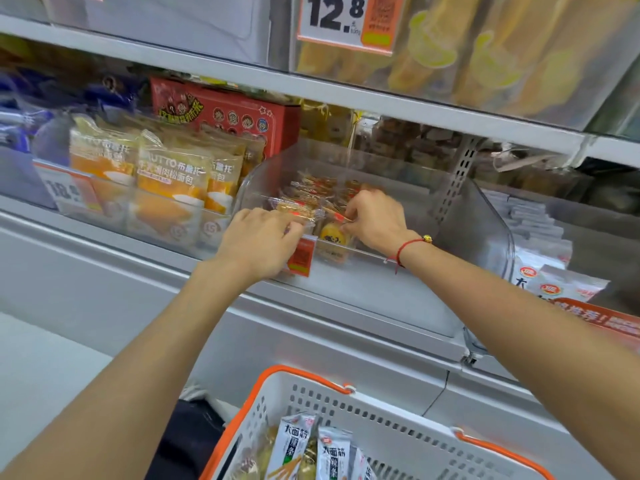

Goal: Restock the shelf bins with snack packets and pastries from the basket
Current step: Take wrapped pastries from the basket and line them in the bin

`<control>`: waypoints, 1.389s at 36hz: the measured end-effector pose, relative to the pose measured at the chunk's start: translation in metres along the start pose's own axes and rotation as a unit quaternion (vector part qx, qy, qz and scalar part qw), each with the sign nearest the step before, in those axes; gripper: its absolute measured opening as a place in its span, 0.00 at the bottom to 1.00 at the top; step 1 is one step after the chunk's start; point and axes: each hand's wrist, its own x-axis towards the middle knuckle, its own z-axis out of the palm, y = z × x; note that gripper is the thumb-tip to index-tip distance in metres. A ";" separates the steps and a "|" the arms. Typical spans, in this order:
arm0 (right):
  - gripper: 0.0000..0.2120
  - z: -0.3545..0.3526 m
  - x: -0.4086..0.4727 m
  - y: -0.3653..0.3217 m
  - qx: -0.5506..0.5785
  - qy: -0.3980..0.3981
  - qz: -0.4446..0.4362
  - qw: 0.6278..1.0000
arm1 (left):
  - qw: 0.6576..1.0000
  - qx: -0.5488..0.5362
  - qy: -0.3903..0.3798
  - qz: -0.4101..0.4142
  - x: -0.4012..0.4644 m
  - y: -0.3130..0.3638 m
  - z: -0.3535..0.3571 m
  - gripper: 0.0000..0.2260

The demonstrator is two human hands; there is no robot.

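**Both hands in clear bin, handling wrapped pastries**

Near: white basket (398, 441) w/ orange rim and handles sits at bottom of view, below shelf edge. Inside it, upright snack packets (313, 448), white/green w/ dark lettering, plus some brownish wrapped items at lower left, too blurred to ID.

Mid: both forearms reach up and fwd over the basket to the shelf. Left hand (259, 240) is at front lip of clear bin (485, 216), palm down, fingers curled onto the edge of a clear-wrapped pastry (294, 211); fingertips hidden by the hand, so exact pinch can't be confirmed, but fingers are closed on the wrapper. Right hand (375, 220) is inside the same bin, just beside the left, thumb and fingers pinching a wrapper w/ red trim. Red cord bracelet (410, 245) w/ gold bead on right wrist. Below the hands, a round yellow pastry (330, 235) shows through bin front, next to an orange price tag (300, 256) clipped to the lip.

Bin contents: pile of small wrapped pastries, left-centre of bin; right half of bin floor bare.

Far: left neighbour bin holds orange bread packs (173, 174), upright in a row. Red carton (225, 112) behind them. Right neighbour holds white packets (540, 271). Upper shelf: "12.8" price card (346, 19), yellow packs (485, 53) behind clear front.
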 end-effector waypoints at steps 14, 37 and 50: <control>0.17 0.006 0.006 -0.004 0.125 -0.074 0.029 0.989 | 0.999 0.038 -0.026 -0.013 -0.005 0.005 -0.002 0.31; 0.05 -0.043 -0.117 0.009 0.298 0.066 -0.083 0.949 | 0.992 -0.076 0.098 0.008 -0.060 0.044 -0.016 0.06; 0.07 0.088 -0.216 0.021 0.270 -0.283 0.008 0.920 | 0.885 0.146 -0.441 0.030 -0.101 0.044 0.074 0.13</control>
